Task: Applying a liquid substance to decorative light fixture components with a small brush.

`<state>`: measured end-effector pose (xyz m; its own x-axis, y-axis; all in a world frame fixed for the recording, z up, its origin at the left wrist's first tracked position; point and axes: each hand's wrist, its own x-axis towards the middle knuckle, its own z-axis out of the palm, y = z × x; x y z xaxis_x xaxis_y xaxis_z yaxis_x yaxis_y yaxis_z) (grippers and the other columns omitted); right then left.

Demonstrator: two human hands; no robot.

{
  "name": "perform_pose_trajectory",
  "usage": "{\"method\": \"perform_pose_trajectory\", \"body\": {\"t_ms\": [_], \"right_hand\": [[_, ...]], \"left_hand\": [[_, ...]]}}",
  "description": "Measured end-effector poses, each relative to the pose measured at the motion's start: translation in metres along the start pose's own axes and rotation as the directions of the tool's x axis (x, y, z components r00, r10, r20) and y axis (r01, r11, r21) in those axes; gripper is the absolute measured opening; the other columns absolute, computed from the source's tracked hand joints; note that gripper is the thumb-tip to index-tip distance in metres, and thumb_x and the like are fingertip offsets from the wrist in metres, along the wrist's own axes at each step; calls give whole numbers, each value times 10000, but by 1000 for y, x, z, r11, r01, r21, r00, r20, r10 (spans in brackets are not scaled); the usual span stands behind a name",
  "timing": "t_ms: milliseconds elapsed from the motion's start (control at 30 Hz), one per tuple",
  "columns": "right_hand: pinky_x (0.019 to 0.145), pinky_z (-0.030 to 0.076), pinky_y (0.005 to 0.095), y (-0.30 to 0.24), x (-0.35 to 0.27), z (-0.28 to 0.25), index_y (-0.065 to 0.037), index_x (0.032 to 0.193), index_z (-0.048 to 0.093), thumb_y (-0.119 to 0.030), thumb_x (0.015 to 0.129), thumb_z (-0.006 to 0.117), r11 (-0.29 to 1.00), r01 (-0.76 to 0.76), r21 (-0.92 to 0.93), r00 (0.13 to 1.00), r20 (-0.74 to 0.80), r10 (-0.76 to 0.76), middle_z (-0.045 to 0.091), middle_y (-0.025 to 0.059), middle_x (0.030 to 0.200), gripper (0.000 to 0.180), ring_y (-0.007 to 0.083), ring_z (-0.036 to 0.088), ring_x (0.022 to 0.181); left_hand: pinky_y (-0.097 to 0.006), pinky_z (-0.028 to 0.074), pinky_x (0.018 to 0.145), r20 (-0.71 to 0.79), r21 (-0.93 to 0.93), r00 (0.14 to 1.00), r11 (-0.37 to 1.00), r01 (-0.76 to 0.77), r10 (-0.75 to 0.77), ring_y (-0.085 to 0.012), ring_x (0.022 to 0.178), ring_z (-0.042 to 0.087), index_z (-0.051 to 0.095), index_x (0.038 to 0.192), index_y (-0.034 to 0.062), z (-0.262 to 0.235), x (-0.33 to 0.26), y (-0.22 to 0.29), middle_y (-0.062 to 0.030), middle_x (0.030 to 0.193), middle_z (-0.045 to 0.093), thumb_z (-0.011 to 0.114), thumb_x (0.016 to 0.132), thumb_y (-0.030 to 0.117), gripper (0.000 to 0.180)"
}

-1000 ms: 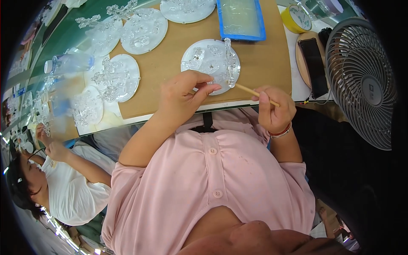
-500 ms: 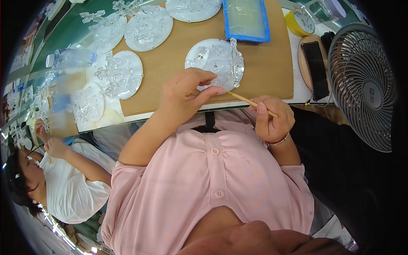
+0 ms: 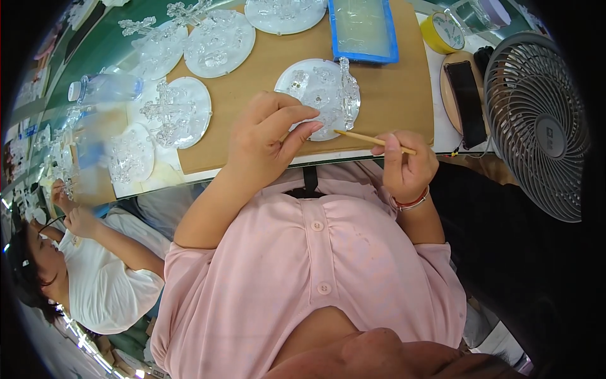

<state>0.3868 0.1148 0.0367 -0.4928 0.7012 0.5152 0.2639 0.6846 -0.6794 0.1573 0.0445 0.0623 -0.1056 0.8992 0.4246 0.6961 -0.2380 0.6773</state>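
Note:
A thin pale wooden stick (image 3: 372, 139) is pinched in my right hand (image 3: 410, 165), its darker pointed tip facing left. My left hand (image 3: 268, 129) is closed in a pinch, with thumb and forefinger tips close together. Whatever lies between them is too small or clear to make out. The stick's tip is a short way right of that thumb, apart from it. Just beyond both hands lies a white round plate (image 3: 300, 82) bearing clear, shiny molded pieces. A long clear piece (image 3: 346, 95) stands out along the plate's right side.
Brown cardboard (image 3: 398, 95) covers the table. At the back sits a blue-rimmed tray (image 3: 392, 38) of pale, translucent material. More round plates (image 3: 237, 62) with clear pieces lie left. Yellow tape (image 3: 429, 30), a dark phone (image 3: 467, 101) and a fan (image 3: 543, 126) are right; a co-worker (image 3: 107, 271) sits left.
The stick's tip has come away from my left thumb, and the stick lies flatter. My left hand has shifted slightly left, its thumb closer to the forefinger.

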Motion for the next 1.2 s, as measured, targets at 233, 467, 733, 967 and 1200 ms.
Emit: {"method": "perform_pose_trajectory", "body": {"t_ms": [233,467,733,967,1200], "right_hand": [[558,509,252,11,7,-12,43,927,541,-1,936,511,996,-90,-12,992,-90,89,647,130,741,54,160,651,604],[504,503,291,17,13,-26,23,947,455,-133,987,449,921,-50,386,899,-384,210,603,169,740,161,197,563,519],[397,344,230,13,8,-35,-38,987,424,-273,1016,379,885,209,415,706,-691,157,462,90,580,241,135,413,445],[443,414,216,18,1,-14,-76,1106,453,-322,1021,395,780,156,606,753,-584,303,572,135,788,267,137,504,571],[588,498,267,18,-3,-11,-35,1141,440,-298,1010,433,916,165,365,934,-356,-27,624,208,927,294,178,569,619]], "left_hand": [[-366,475,877,170,238,926,897,-371,338,-265,1079,564,624,1158,98,-3,40,7,-94,1133,593,697,721,20,449],[-365,474,932,576,318,692,660,-681,436,-260,1072,568,627,968,81,-20,83,19,-90,1087,597,602,734,161,249],[-353,515,794,480,325,687,617,-717,546,-210,823,627,648,822,62,-108,109,56,-44,803,621,627,677,139,166],[-335,491,629,-89,566,996,824,34,20,-202,671,633,696,835,28,-157,199,58,-135,751,675,660,829,227,202],[-446,533,700,-67,923,998,382,54,20,-355,790,675,695,746,46,-100,318,-138,-189,784,681,619,801,161,148]]}}
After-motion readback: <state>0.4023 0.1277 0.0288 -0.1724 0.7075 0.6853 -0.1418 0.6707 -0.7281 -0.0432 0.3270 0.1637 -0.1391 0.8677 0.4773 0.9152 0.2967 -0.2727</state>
